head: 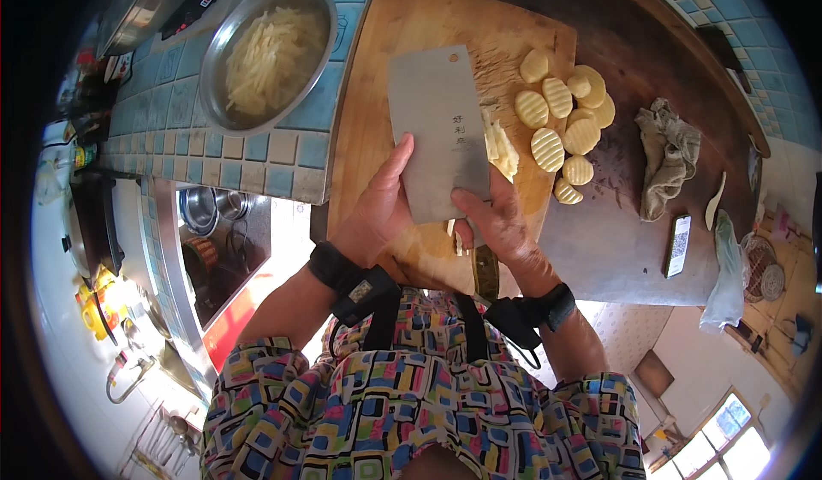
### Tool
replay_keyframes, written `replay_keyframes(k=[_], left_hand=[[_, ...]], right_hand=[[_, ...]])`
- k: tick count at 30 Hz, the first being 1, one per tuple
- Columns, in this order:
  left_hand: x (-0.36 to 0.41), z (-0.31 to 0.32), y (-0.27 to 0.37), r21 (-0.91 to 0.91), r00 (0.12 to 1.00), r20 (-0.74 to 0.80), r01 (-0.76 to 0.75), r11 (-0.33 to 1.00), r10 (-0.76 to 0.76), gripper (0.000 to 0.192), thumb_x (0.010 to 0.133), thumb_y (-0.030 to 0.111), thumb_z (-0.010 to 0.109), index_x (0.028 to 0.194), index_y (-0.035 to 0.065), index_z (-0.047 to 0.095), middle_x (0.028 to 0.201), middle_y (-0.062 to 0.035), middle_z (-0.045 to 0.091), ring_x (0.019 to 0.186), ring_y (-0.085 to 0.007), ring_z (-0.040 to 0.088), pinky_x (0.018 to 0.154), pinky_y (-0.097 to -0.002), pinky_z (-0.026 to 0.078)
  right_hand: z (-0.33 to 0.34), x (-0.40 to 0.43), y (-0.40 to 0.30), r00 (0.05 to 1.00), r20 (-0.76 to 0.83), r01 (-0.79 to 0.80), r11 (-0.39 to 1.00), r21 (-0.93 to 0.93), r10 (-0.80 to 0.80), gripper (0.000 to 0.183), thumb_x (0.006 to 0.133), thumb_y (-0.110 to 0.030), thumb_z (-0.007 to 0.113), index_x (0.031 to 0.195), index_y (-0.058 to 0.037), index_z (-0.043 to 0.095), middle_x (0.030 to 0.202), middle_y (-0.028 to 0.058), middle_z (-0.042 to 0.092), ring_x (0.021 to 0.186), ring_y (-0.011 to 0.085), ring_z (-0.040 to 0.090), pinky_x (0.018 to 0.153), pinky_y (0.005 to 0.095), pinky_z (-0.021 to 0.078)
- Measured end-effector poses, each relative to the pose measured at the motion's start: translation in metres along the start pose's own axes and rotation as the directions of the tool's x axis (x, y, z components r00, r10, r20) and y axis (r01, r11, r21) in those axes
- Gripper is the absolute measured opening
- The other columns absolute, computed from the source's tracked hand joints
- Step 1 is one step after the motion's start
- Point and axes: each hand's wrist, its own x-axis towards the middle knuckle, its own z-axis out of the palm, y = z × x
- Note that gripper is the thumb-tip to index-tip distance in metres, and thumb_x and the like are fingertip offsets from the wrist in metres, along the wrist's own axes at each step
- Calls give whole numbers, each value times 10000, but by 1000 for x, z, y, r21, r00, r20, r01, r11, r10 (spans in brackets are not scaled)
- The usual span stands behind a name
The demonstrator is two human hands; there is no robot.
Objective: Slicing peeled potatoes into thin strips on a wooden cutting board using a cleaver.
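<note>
A broad steel cleaver (437,133) lies flat side up over the wooden cutting board (363,114), with characters stamped on its blade. My left hand (380,207) holds the blade's left edge, thumb on top and fingers hidden beneath. On the lower right, my right hand (504,223) grips it, thumb on the blade; I cannot make out the handle clearly. Cut potato strips (501,149) poke out along the blade's right edge, just above my right fingers. Several ridged potato slices (548,150) are spread over the board's right side and past its edge.
At the upper left, a metal bowl (214,104) of potato strips in water stands on the blue-tiled counter (186,117). To the right lie a crumpled cloth (668,152), a phone (677,247) and a plastic bag (724,274), which hangs over the table edge.
</note>
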Motion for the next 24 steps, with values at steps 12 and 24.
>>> replay_keyframes(k=[12, 24], left_hand=[[-5, -35, -19, -110, 999, 22, 35, 993, -33, 317, 988, 227, 545, 1213, 4, 557, 1083, -108, 627, 1030, -254, 615, 936, -407, 487], [-18, -4, -56, 331, 883, -441, -7, 943, 161, 160, 941, 139, 596, 1065, 45, 561, 967, -64, 606, 883, -174, 601, 805, -302, 475]], right_hand=[[-56, -11, -18, 939, -223, 130, 868, -480, -263, 378, 903, -41, 580, 1251, 6, 441, 767, 129, 629, 532, 208, 584, 492, 335, 476], [-97, -62, -4, 931, -38, 64, 264, -962, -364, 194, 859, -27, 545, 1024, -33, 444, 812, 226, 604, 696, 443, 612, 575, 501, 501]])
